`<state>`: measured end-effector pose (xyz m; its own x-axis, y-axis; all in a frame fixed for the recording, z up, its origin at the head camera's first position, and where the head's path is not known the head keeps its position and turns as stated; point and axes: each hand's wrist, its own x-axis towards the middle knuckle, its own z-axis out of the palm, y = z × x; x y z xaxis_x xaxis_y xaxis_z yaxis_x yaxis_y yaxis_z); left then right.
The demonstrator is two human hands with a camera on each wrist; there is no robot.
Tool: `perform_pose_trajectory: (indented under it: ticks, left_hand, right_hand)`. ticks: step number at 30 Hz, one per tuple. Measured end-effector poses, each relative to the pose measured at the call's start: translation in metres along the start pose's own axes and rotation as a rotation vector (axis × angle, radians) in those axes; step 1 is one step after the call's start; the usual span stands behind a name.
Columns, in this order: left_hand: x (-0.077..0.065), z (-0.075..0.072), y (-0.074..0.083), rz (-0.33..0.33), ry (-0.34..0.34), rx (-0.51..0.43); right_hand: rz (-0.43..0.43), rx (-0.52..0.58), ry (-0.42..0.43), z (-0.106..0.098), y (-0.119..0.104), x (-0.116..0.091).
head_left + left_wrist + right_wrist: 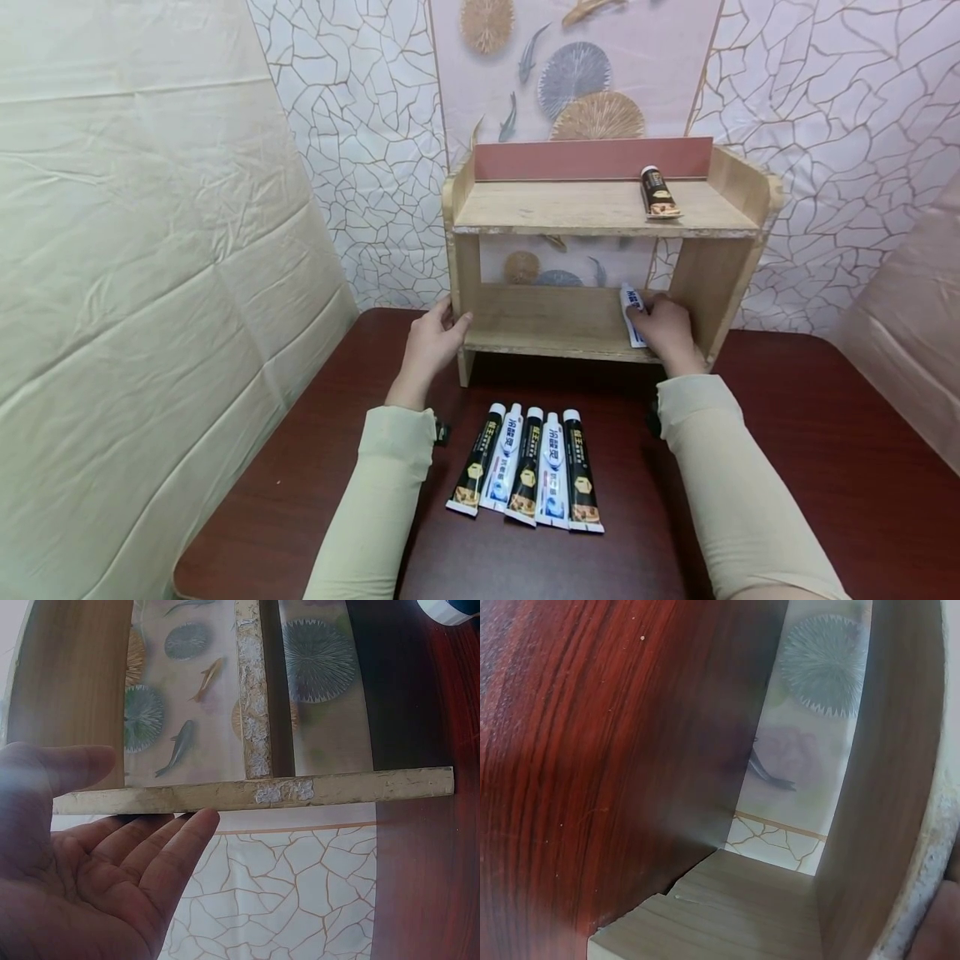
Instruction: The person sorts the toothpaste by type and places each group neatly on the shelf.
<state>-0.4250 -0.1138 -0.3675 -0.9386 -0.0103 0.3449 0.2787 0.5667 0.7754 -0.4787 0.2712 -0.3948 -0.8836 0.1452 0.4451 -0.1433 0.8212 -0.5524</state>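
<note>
The left hand (432, 340) grips the left side panel (453, 275) of a two-tier wooden shelf (600, 231), thumb on the inner side and fingers reaching along the outer face. The right hand (667, 329) pinches a white toothpaste tube (632, 300) with blue lettering at the right end of the lower board (547, 321), just beside the right side panel (712, 287); the tube's cap points to the back. Above it, on the right of the upper board (555, 204), a black toothpaste tube (658, 193) lies with its white cap towards the red back strip (570, 162). On the dark red worktop (622, 558) in front of the shelf, between the forearms, five more tubes lie in a row, black and white by turns: three black tubes (528, 467) and two white tubes (553, 467), caps towards the shelf. Behind stands a backdrop (367, 125) with gold crackle lines and a panel of fish and round leaves; cream cloth (150, 292) hangs at the left.
</note>
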Motion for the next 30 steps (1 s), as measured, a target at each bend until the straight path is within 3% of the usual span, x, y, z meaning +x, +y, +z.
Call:
perform_pose_trajectory:
  ticks: [16, 30]
  left_hand:
    - [0.0000, 0.0012, 0.0008, 0.000, 0.007, 0.012]
    - [0.0003, 0.0004, 0.0003, 0.009, 0.003, 0.013]
  right_hand:
    - [-0.019, -0.036, 0.035, 0.0046, -0.0001, -0.0020]
    - [0.003, 0.006, 0.086, 0.0042, 0.0011, -0.0062]
